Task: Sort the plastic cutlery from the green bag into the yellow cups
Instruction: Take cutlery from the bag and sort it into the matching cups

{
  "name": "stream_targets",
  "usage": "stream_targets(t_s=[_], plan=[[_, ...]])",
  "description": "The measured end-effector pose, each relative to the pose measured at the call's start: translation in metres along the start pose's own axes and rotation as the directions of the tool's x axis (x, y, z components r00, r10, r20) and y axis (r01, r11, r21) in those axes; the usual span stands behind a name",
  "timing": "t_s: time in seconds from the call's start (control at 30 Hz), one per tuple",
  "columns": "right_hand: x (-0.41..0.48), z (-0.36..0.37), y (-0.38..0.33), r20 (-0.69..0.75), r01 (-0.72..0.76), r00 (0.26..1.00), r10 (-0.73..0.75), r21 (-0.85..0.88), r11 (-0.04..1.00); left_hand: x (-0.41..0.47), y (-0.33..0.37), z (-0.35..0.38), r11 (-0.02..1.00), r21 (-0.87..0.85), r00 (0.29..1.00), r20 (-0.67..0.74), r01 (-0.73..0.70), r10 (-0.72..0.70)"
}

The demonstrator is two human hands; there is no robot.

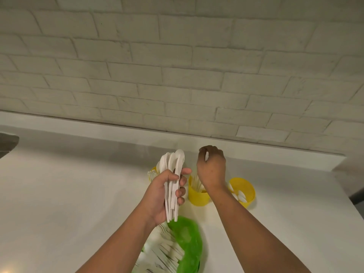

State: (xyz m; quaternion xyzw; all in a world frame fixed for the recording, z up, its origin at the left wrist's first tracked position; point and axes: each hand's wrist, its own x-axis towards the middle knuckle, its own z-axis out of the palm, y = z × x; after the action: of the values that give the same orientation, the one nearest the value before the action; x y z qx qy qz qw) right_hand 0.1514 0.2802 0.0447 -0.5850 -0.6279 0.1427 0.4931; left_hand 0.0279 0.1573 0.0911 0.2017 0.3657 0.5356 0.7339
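Left hand: grips a bundle of white spoons, bowls up.
Right hand: curled above the middle yellow cup; contents unclear.

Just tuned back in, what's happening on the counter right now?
A person is sorting white plastic cutlery. The left hand grips a bundle of white plastic spoons upright. The right hand hovers above the middle yellow plastic cup, pinching something small and white. Three yellow cups stand by the wall, each already holding pieces. The green plastic bag still holds many forks.
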Motion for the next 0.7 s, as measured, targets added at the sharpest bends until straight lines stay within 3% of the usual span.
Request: stream_targets(t_s=[0.1, 0.17, 0.23, 0.3, 0.37, 0.43, 0.5, 0.7], plan=[[-0.006, -0.027, -0.020, -0.022, -0.039, 0.999, 0.042, 0.127, 0.991, -0.004, 0.002, 0.009, 1.000, 0.015, 1.000, -0.022, -0.012, 0.012], [-0.019, -0.042, -0.030, 0.139, -0.208, 0.975, 0.176, 0.270, 0.940, -0.004, 0.002, 0.014, 0.999, 0.031, 0.999, -0.041, -0.024, 0.025], [-0.030, -0.055, -0.038, 0.375, -0.393, 0.892, 0.255, 0.359, 0.847, -0.003, 0.000, 0.021, 0.998, 0.062, 0.998, -0.061, -0.029, 0.033], [-0.043, -0.069, -0.042, 0.593, -0.547, 0.767, 0.244, 0.406, 0.733, -0.002, -0.004, 0.027, 0.995, 0.098, 0.996, -0.085, -0.016, 0.024], [-0.051, -0.083, -0.045, 0.723, -0.660, 0.662, 0.197, 0.438, 0.611, -0.002, -0.009, 0.033, 0.991, 0.132, 0.994, -0.110, 0.014, 0.000], [-0.054, -0.095, -0.045, 0.778, -0.717, 0.601, 0.182, 0.425, 0.552, -0.001, -0.014, 0.037, 0.988, 0.145, 0.991, -0.134, 0.048, -0.028], [-0.057, -0.100, -0.040, 0.780, -0.708, 0.606, 0.159, 0.437, 0.555, -0.001, -0.018, 0.040, 0.983, 0.175, 0.989, -0.146, 0.053, -0.027], [-0.067, -0.110, -0.032, 0.614, -0.584, 0.755, 0.229, 0.471, 0.661, -0.004, -0.029, 0.049, 0.979, 0.205, 0.997, -0.075, -0.010, 0.026]])
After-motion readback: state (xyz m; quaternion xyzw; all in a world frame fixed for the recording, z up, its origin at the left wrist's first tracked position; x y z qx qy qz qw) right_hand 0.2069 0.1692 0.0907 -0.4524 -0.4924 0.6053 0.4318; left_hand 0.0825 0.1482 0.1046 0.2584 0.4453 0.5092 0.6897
